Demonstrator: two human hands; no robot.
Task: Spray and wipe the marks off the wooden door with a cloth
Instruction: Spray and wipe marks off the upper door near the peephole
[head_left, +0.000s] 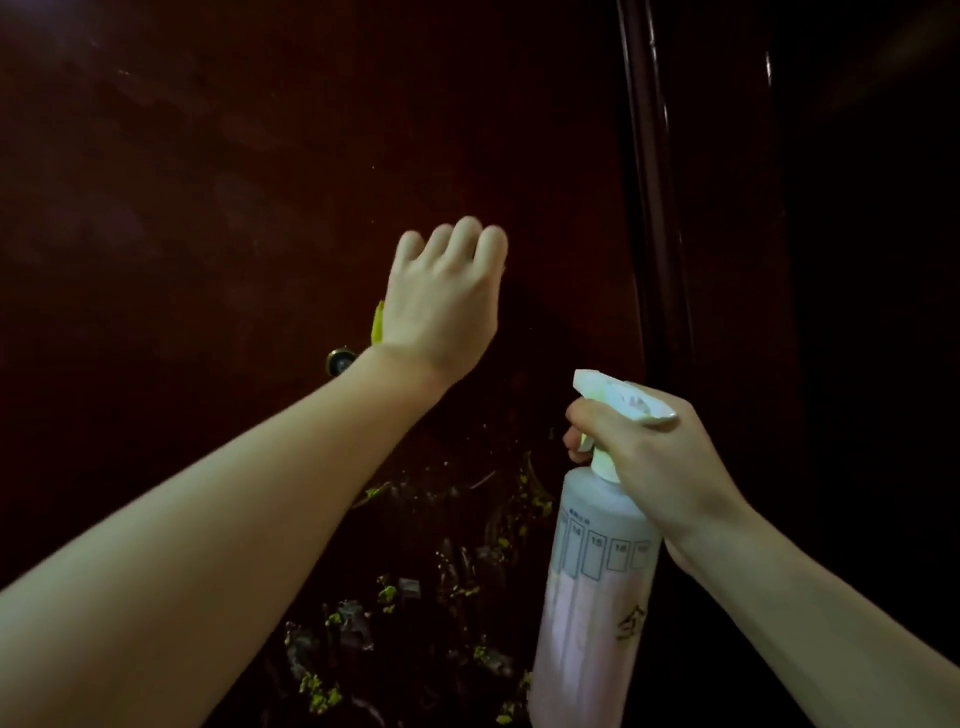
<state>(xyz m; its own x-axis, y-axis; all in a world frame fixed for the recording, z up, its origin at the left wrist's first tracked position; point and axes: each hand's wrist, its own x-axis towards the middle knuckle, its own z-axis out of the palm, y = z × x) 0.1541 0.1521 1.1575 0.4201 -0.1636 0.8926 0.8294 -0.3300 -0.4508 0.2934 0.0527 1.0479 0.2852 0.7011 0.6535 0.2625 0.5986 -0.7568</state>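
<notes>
The dark red-brown wooden door (234, 182) fills the view. My left hand (441, 296) presses against it at the middle, fingers bent over a yellow-green cloth (377, 325) of which only a sliver shows at the hand's left edge. My right hand (660, 457) grips the neck of a white spray bottle (597, 571), with fingers round the trigger and the nozzle aimed left at the door. The bottle holds pale pink liquid.
A brass peephole (338, 360) sits in the door just left of my left wrist. Below it a dark decoration with small yellow flowers (441, 597) hangs on the door. The door's glossy frame (654, 182) runs vertically at the right.
</notes>
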